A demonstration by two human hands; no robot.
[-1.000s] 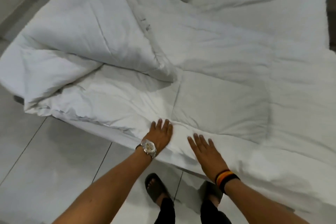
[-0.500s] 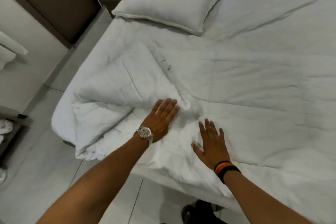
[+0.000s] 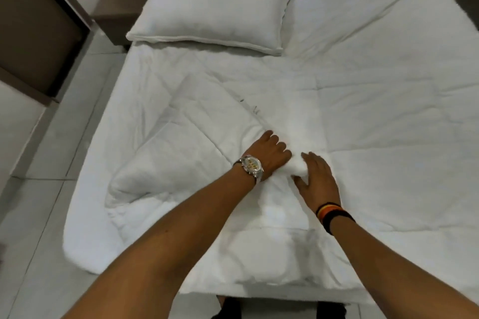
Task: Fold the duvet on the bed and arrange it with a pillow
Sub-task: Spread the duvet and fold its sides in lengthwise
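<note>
Presently: duvet point(image 3: 337, 116), white, quilted, spread over the bed point(image 3: 77, 241), left portion folded back on itself; pillow point(image 3: 212, 18) at the head end, apart from both hands. Left hand point(image 3: 269, 155), fingers curled into a raised bunch of duvet. Right hand point(image 3: 318, 179), fingers fairly straight, thumb spread, pressed against the same bunch; whether it pinches cloth cannot be told. Risks, as judged: one-point grip drags a single layer, so the fold skews; loose left fold slumps toward the floor point(image 3: 39, 189).
</note>
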